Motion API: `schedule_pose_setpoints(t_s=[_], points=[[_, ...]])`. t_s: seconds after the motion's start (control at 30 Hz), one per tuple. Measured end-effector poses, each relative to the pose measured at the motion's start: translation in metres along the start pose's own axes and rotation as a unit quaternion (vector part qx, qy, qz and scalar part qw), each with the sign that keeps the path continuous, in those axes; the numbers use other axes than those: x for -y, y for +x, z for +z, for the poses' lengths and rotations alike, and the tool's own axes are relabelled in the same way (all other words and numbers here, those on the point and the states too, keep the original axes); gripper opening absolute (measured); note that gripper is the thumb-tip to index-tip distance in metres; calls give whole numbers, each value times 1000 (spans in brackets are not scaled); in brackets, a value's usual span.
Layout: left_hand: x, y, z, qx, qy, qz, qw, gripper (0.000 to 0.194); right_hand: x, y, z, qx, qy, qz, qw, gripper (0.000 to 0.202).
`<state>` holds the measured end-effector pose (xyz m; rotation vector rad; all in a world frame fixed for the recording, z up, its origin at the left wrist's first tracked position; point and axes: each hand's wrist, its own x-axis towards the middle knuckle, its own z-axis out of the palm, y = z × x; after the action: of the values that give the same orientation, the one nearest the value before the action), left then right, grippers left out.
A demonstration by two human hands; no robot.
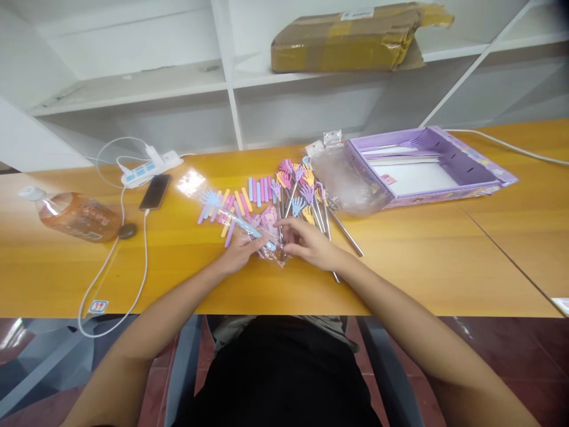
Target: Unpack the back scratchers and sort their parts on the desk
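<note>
A light-blue back scratcher lies inside a clear plastic bag, its hand-shaped end up to the left. My left hand pinches the bagged back scratcher near its handle end. Close by on the right, my right hand is curved with thumb and fingers apart, beside the bag's end; whether it touches the film I cannot tell. Beyond my right hand are several loose back scratchers with metal rods and coloured hand-shaped heads. Coloured handle tubes lie in rows behind the bag, with pink printed cards partly hidden among them.
A purple box stands at right, beside a pile of clear bags. At left are a drink bottle, a phone, a power strip and white cables. A taped carton rests on the shelf above.
</note>
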<state>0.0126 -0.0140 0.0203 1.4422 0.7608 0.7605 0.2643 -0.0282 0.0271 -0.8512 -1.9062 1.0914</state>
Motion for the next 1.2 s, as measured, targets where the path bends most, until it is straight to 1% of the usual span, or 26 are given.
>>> schedule_pose_setpoints(t_s=[0.1,0.17,0.23,0.3,0.37,0.5,0.63,0.7,0.8,0.9,0.97,1.07,1.2], points=[[1,2,0,-46,-66,-13,997,51,0,-2,0,-34,10,-5,999,34],[-1,2,0,-61,-111,-19,992,49,0,-2,-1,-65,-11,-20,998,25],[-4,2,0,-65,-135,-22,989,47,0,-2,-1,-74,-53,-56,994,23],[-7,2,-1,-58,-135,-22,989,45,0,-3,-2,-53,-75,-87,992,24],[-10,1,-2,-42,-122,-19,991,43,2,-3,-2,-27,-71,-104,992,19],[-11,1,-4,-11,-108,-25,994,39,6,-4,-2,-18,-59,-123,991,18],[-5,2,-6,1,-101,-39,994,38,10,-4,-3,12,-36,-143,989,3],[-2,3,-6,0,-89,-50,995,43,12,-3,-2,14,-28,-139,990,4],[-1,3,-4,14,-76,-51,996,48,12,-3,0,-11,-28,-117,993,7],[-2,2,-1,51,-91,-38,994,41,11,-2,2,-30,-19,-90,995,13],[-2,1,0,63,-113,-33,991,39,11,-2,2,-32,-18,-76,996,16],[0,1,-2,51,-130,-40,989,45,10,-2,3,-32,-20,-68,997,19],[5,3,-4,37,-113,-46,992,59,11,-2,4,-37,-27,-81,996,19]])
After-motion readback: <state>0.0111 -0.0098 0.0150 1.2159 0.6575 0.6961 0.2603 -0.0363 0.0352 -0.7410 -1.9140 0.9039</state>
